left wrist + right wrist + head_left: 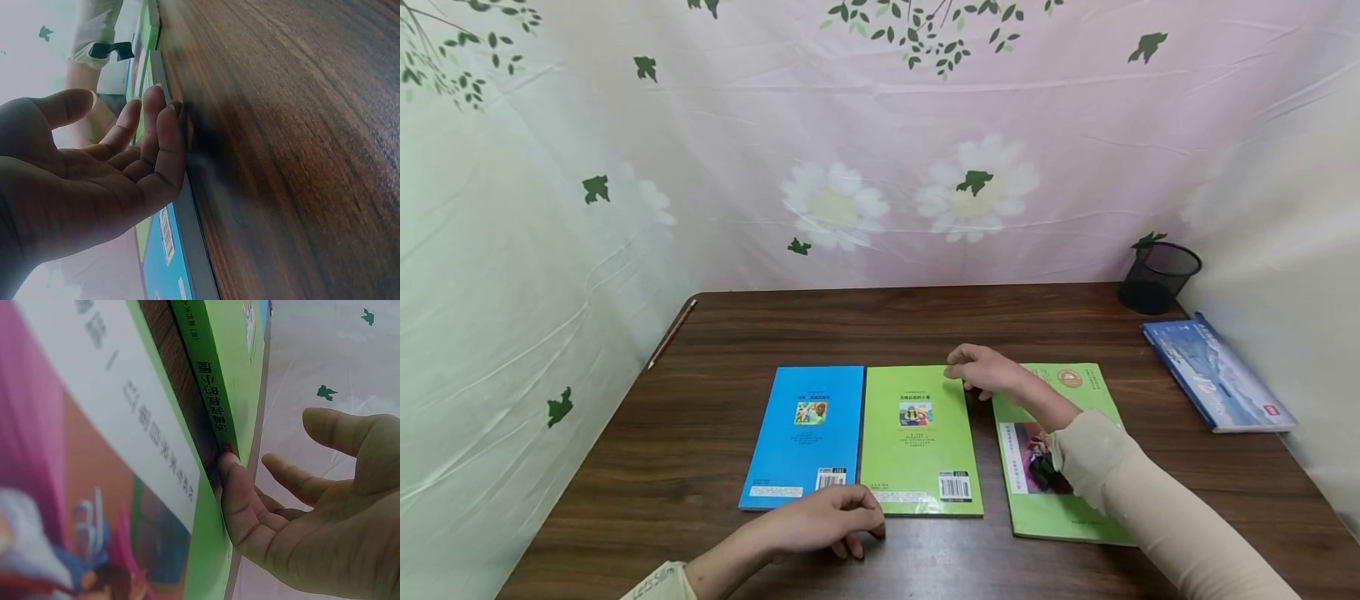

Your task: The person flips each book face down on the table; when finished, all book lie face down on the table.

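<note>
A lime-green book (917,458) lies face down in the middle of the table, its barcode at the lower right. My right hand (988,371) is at its upper right corner; in the right wrist view a fingertip (230,459) meets the spine's end, with thumb and index finger spread. Loosely bent, my left hand (827,521) rests by the near edges of this book and a blue book (797,454), holding nothing. Under my right forearm lies a larger green book (1060,518) with a picture cover, partly hidden by the sleeve.
A black mesh pen cup (1159,275) stands at the back right corner. In front of it, a blue and white book (1217,375) lies along the right edge. A pencil (672,335) lies on the left edge. Floral cloth (880,117) encloses the wooden table (662,467).
</note>
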`<state>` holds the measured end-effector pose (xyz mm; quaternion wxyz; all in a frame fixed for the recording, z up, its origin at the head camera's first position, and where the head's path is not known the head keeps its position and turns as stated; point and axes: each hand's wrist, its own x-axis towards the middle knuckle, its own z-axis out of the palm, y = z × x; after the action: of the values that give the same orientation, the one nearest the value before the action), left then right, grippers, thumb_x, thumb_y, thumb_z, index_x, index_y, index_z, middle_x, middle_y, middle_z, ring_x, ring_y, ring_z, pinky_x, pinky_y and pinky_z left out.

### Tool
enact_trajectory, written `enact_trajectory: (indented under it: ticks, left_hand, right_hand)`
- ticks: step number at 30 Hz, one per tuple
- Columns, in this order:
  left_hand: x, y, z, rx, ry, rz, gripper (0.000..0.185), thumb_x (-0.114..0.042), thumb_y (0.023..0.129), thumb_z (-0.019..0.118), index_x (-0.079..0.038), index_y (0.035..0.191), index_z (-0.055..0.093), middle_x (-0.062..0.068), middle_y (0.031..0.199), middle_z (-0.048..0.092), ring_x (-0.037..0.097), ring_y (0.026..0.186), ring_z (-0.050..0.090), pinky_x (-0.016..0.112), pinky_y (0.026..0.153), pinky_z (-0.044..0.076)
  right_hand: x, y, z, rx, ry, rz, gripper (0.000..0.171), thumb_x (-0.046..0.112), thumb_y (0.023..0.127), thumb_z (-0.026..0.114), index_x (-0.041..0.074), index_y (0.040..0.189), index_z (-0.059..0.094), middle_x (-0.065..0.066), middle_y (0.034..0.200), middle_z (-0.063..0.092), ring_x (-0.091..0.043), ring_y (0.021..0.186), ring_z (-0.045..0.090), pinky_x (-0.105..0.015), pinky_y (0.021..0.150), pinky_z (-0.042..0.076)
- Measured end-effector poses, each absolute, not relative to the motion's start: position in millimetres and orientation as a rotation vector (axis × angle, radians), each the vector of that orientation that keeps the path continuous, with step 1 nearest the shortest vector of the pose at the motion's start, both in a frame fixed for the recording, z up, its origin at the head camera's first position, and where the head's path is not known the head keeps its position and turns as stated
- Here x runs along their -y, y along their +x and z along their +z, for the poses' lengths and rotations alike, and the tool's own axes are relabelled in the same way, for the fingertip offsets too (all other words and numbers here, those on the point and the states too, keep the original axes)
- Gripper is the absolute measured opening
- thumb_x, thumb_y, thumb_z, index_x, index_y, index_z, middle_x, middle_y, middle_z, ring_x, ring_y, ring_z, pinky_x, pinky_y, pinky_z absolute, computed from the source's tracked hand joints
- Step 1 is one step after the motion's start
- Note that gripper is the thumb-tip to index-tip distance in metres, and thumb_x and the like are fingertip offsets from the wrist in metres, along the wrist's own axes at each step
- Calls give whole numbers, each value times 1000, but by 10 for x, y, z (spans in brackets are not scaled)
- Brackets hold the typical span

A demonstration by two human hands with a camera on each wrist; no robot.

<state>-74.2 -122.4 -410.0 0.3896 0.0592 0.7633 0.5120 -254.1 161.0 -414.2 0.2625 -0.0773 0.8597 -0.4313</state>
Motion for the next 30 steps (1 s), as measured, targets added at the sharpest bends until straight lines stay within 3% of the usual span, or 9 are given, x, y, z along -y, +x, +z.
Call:
enact_trajectory:
  ticks: [22, 30]
  left_hand:
    - [1216, -771, -4082, -1939, 169, 1282, 25, -30, 102, 57, -8, 109, 65, 4, 104, 68, 18, 78, 65, 39, 71, 56]
    - [1192, -801, -4052, -1914, 232, 1289, 27, -33, 103, 55, -8, 109, 64, 4, 103, 70, 17, 74, 65, 33, 69, 54]
  right_hand:
    - [-1630, -2546, -4125, -2314, -226, -1169, 42, 28, 104, 52, 4, 138, 49, -17, 131, 54, -25, 101, 56, -36, 75, 52]
    - [-1635, -2536, -4136, -2311, -223, -1176, 44, 28, 104, 52, 4, 140, 48, -17, 130, 54, -26, 103, 57, -36, 75, 52]
